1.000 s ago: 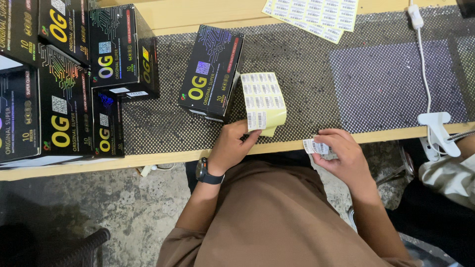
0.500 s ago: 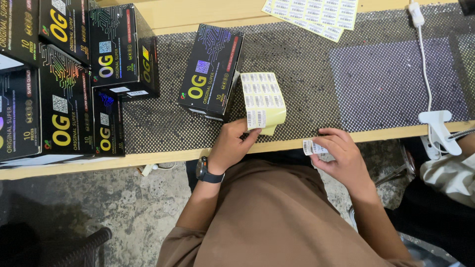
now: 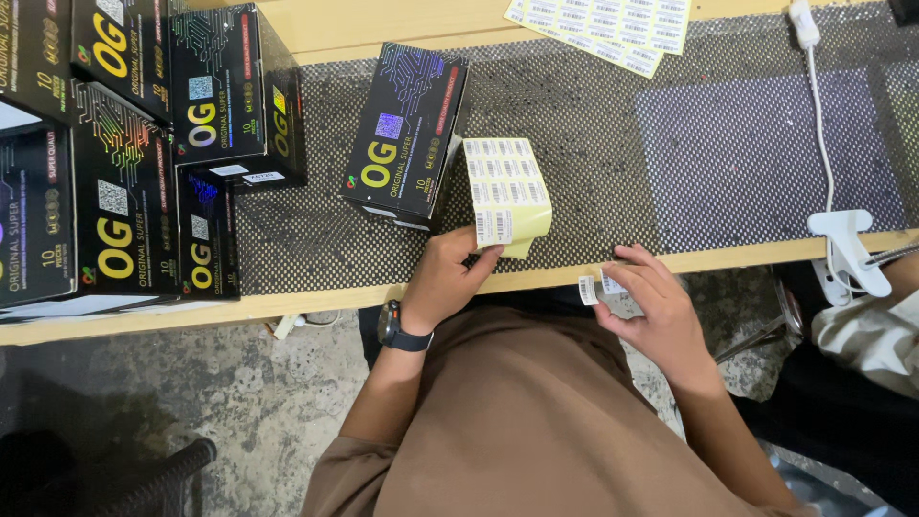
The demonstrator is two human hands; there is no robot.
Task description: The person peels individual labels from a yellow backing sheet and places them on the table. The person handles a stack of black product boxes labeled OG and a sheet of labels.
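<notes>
Since the earlier frames very little is shifting: the right hand [image 3: 651,311] is sitting at nearly the same spot at the front edge of the tabletop [image 3: 316,297], its fingers only slightly rearranging around the small white labels [image 3: 598,285], while the left hand [image 3: 450,280] is keeping its place on the label sheet [image 3: 507,191]. That sheet, yellow-backed with rows of white barcode stickers, is lying at the centre of the frame, just beside the black printed box [image 3: 407,134] that is resting on the dark mesh mat [image 3: 670,144]. The left grip is closing narrowly, thumb and fingers pinching the sheet's lower corner where the backing is curling up. The right grip is likewise narrow, fingertips holding one small label and touching a second beside it, right of centre at the tabletop's edge. To do this peeling well, it seems wise to be holding the sheet flat and taut with the left hand, lifting each sticker by one corner only, and keeping the adhesive side from folding onto itself or onto the fingers. In the upper left of the frame a stack of matching black boxes [image 3: 124,153] is standing; at the top, right of centre, a second label sheet [image 3: 603,24] is lying; at the right edge a white clamp with a cable [image 3: 842,244] is gripping the tabletop, with another person's sleeve [image 3: 876,335] just beside it.
</notes>
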